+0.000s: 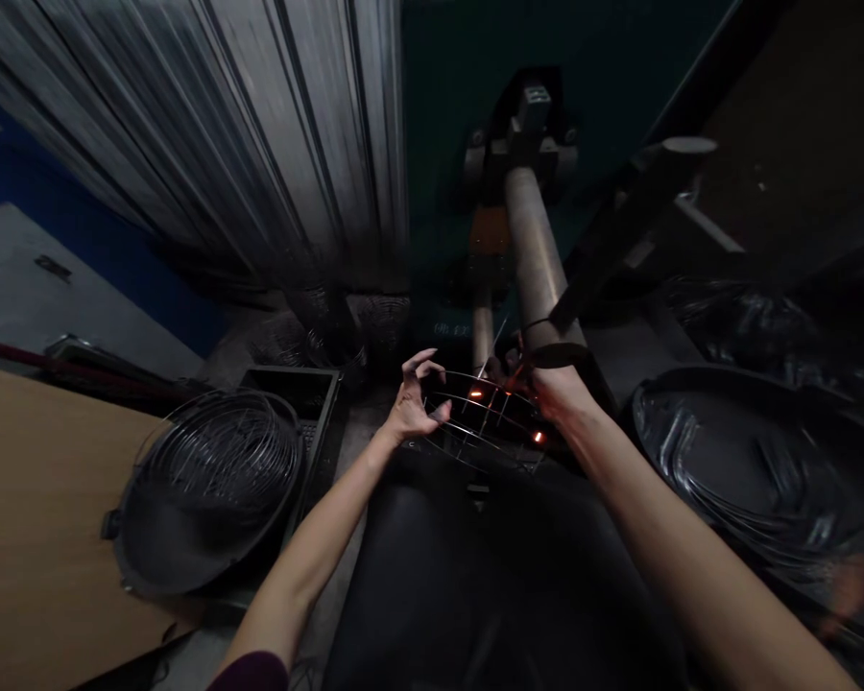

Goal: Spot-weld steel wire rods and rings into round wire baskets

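Your left hand (414, 408) is on the near-left rim of the wire grille (484, 419), thumb and curled fingers pinched on the outer ring, the index finger lifted free. Your right hand (547, 384) is at the far-right rim of the same grille. It is dark there and partly behind the wires, so you cannot tell how far it is closed or whether it truly grips the ring.

The grille sits level between your hands, straight ahead and just under the tip of the machine's grey arm (537, 250). Small orange sparks (476, 393) glow on the wires near the arm's tip and at the right edge. What exactly touches the wires there is too dim to make out.

To your left, a stack of wire rings (223, 456) rests in a round dark tub (158, 552), which overlaps the wooden board (36, 518). Behind it stands a black crate (309, 393), its inside lost in shadow. To your right lies a large black basin (756, 470), cut off by the frame edge, with thin wires faintly showing inside. Your lap below the grille is nearly black.
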Action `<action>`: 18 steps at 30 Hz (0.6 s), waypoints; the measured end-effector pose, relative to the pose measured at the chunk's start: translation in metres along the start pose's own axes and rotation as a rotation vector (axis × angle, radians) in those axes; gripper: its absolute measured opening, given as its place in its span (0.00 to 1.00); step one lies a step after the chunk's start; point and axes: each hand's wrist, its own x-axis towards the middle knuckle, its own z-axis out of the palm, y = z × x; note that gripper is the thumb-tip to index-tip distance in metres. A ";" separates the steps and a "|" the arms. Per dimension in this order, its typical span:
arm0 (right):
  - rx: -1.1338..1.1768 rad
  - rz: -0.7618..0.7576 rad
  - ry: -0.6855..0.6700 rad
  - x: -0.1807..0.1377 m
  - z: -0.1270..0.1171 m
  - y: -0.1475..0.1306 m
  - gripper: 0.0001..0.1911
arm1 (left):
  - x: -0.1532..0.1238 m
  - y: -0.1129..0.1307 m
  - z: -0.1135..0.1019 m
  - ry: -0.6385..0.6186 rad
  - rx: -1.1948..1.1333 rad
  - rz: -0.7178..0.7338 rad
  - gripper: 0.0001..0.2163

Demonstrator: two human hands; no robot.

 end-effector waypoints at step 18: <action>-1.075 -0.056 -0.228 -0.119 -0.116 -0.076 0.15 | -0.068 0.126 0.024 -0.712 0.268 0.518 0.38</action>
